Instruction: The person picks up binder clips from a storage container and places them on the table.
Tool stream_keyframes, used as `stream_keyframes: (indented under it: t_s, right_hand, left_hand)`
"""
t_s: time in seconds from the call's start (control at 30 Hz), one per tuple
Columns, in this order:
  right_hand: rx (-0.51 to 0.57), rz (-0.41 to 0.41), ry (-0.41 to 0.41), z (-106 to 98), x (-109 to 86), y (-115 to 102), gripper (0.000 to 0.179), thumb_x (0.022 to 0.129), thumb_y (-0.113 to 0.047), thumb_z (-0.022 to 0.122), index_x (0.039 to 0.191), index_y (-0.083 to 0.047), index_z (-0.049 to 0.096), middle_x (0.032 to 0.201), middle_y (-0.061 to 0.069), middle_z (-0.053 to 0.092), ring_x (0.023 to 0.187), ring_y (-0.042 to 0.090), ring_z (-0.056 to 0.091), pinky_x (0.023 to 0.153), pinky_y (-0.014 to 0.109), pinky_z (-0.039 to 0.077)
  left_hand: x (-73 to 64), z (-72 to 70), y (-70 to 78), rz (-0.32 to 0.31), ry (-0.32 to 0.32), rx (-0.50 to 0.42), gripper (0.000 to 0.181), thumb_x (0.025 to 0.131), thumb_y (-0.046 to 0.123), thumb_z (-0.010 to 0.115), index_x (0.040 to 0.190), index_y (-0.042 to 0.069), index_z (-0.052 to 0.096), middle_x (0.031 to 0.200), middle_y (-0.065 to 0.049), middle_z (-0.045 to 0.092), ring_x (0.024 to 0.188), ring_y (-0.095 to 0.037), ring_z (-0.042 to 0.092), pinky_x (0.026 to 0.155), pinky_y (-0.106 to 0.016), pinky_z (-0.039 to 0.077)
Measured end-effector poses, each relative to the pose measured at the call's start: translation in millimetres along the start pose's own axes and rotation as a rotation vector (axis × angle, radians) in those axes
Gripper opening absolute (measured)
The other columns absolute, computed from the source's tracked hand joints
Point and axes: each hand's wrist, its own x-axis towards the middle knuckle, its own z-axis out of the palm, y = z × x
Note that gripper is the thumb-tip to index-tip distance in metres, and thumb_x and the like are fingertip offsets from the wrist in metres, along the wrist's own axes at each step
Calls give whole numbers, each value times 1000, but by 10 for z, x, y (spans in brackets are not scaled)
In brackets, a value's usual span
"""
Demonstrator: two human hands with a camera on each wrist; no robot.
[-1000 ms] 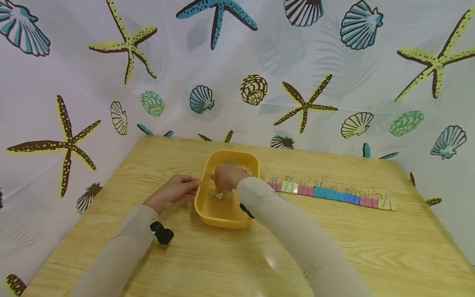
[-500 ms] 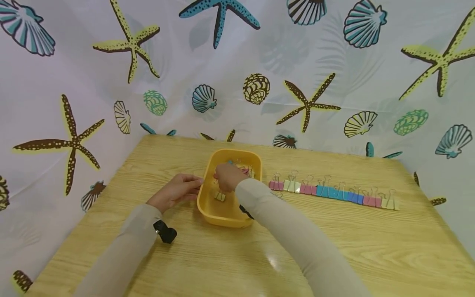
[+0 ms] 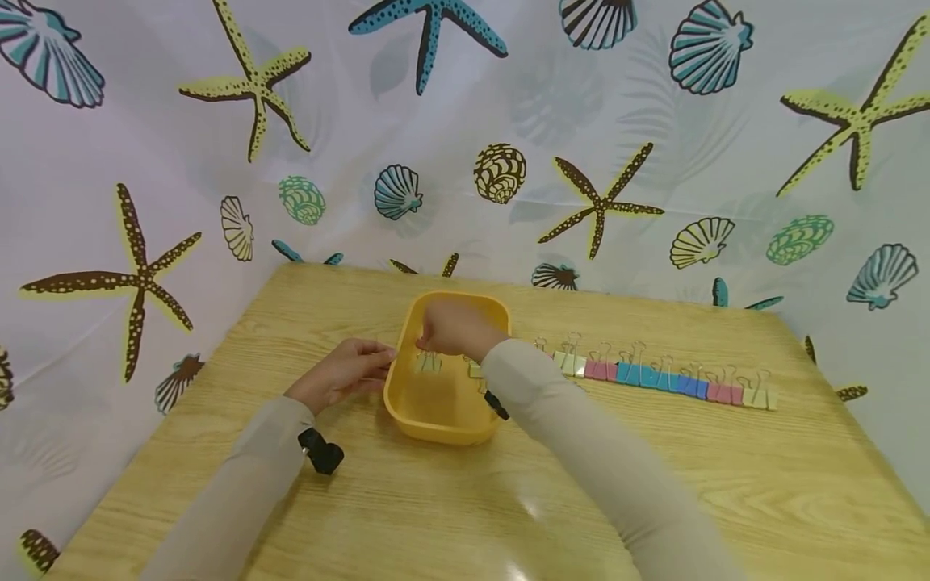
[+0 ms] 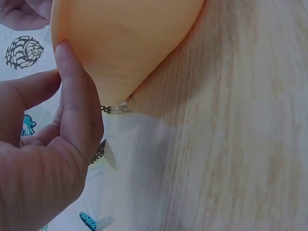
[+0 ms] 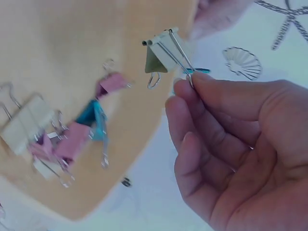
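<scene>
A pale yellow-green binder clip [image 5: 163, 55] hangs from my right hand [image 5: 231, 144], which pinches one of its wire handles between thumb and forefinger. In the head view this clip [image 3: 429, 361] shows over the inside of a yellow plastic bin [image 3: 439, 433], below the blurred right hand [image 3: 458, 327]. My left hand [image 3: 345, 371] holds the bin's left rim; in the left wrist view its thumb and fingertip meet at the edge of the bin wall [image 4: 130, 43]. Pink, teal and pale binder clips [image 5: 72, 139] lie loose in the bin, mostly hidden by the right hand in the head view.
To the bin's right, a row of coloured binder clips [image 3: 661, 378] stands on the wooden table [image 3: 407, 516], handles up. The right sleeve [image 3: 581, 436] covers part of its left end. A curtain [image 3: 450, 242] printed with shells and starfish hangs behind the table.
My right hand and forearm have shifted a little up and to the right, and the pale binder clip has risen with the hand. The left hand keeps its place on the bin.
</scene>
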Motion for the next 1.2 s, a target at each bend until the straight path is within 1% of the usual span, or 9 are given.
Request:
stream_keyframes:
  t_s: [0.1,0.2,0.3,0.37,0.57,0.73,0.83,1.03,1.2]
  right_hand:
    - [36,-20,33,-134,-134,23,33,89,-18,69,58,-7,64,52,-5,42,48,9,33,51,22,30]
    - [36,-36,76,-247,-266,69,15,89,-12,67,78,-6,75,66,-4,60,57,10,48,55,24,44]
    - [26,-41,119,-348,-395,154,12,89,-11,65,85,-8,77,79,-1,69,67,13,59,67,29,53]
    - [28,-33,145,-407,-494,229,11,90,-14,67,89,-9,77,87,1,72,75,16,63,75,34,55]
    - [76,-2,194,-479,-824,557,12,92,-12,65,92,-6,75,88,5,72,78,18,64,77,37,55]
    - [95,44,233,-402,-1072,857,10,92,-9,64,90,-5,73,85,5,70,73,17,62,73,39,54]
    - [103,70,238,-320,-1199,1028,9,92,-7,64,89,-5,73,84,5,70,72,16,60,70,39,52]
    - [120,112,198,-138,-1404,1320,9,91,-5,63,90,-4,72,81,6,69,66,13,58,62,35,49]
    - [128,118,164,67,-1464,1511,9,90,-3,64,89,-4,72,82,5,68,69,15,60,65,37,52]
  left_hand:
    - [12,-3,-7,4,1,16,43,99,21,55,128,-10,50,107,-14,65,89,-16,67,76,-28,57]
    - [16,-7,-23,8,0,28,45,99,22,55,130,-9,49,112,-16,63,92,-17,66,77,-27,57]
    - [17,-2,-35,9,1,38,46,99,22,55,131,-10,49,115,-18,62,94,-19,66,77,-27,57]
    - [20,7,-38,15,-3,48,46,99,23,55,132,-10,49,116,-19,62,94,-19,66,78,-27,57]
    - [17,22,-42,16,5,73,44,100,24,54,130,-8,51,111,-16,63,90,-15,66,76,-27,57]
    - [4,4,-61,27,6,82,44,100,24,53,130,-8,51,114,-18,63,91,-16,66,75,-26,57]
    - [-7,-2,-58,35,7,87,45,100,25,53,130,-8,51,115,-19,62,92,-17,66,75,-26,57]
    - [-9,1,-31,56,-10,84,47,100,26,53,130,-11,49,115,-20,61,94,-19,66,76,-27,57]
    - [-10,14,-23,61,-15,85,46,101,25,52,129,-11,49,114,-20,61,93,-19,66,77,-28,58]
